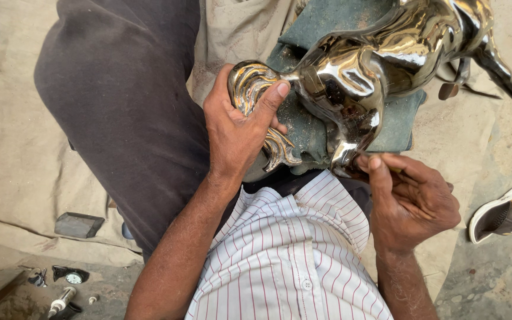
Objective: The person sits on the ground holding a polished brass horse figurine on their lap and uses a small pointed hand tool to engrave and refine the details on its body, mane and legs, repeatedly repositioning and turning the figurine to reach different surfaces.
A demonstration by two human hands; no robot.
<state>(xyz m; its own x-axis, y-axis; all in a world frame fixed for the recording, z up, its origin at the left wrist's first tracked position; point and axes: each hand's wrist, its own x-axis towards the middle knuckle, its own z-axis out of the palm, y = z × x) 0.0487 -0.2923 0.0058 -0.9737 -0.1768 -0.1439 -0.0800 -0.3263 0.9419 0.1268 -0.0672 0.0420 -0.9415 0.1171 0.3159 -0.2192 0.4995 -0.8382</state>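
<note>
The polished, mirror-bright metal horse figure (374, 65), already gleaming overall, was steadied on the lap, its ridged tail clasped by the left hand (238, 127), while the right hand (410, 201), fingers pinched on a small, barely visible tool, was pressed to the hind leg just above it.

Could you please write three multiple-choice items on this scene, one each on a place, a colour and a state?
1. Where does the left hand grip the shiny metal horse figure?
A its tail
B a front hoof
C its head

2. What colour are the stripes on the white shirt?
A green
B red
C blue

3. How are the right hand fingers?
A spread flat
B pinched at the hind leg
C hanging free

A: fingers wrap the wavy tail. B: thin red lines. B: fingertips meet at the leg.
</note>
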